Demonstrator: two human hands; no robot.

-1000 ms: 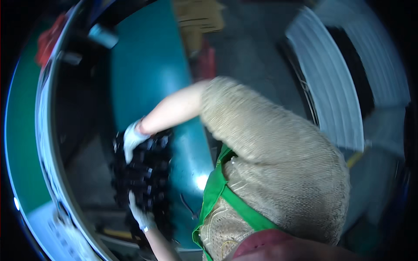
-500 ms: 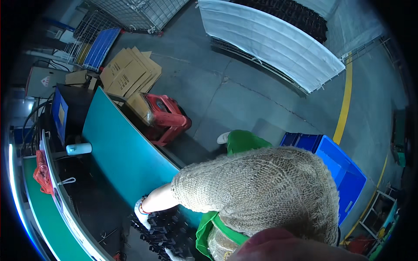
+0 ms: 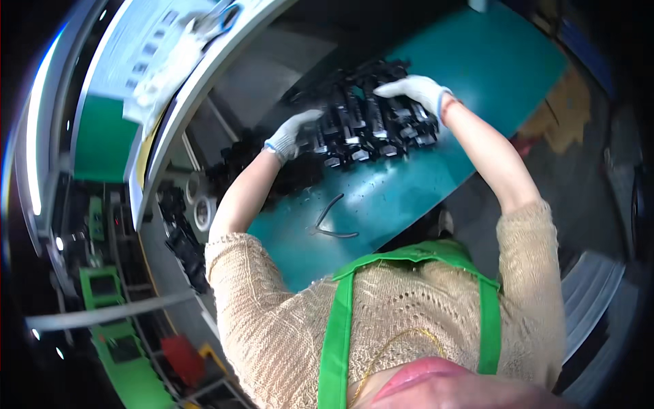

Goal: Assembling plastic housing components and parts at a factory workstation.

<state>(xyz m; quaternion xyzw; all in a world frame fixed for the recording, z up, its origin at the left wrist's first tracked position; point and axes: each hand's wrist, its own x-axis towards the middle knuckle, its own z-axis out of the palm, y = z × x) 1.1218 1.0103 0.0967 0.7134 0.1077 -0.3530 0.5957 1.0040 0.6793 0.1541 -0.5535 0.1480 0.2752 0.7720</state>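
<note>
One table [image 3: 507,71]: in the head view, it is filling the upper middle now, after lying at the lower left half a second ago.
Left hand [image 3: 291,136]: coming fully into sight since then; it is staying unclenched, fingers stretching out against the parts' near-left side.
Right hand [image 3: 421,91]: also unclenched, its fingers reaching across the parts' upper right.
Black parts [image 3: 357,129]: lying in a packed cluster on the table, between and under both hands.
Pliers [image 3: 338,235]: resting with handles splayed, near the cluster; they are newly showing.
Sheet [image 3: 151,60]: displaying dark blocks, any writing being too blurred to read.
</note>
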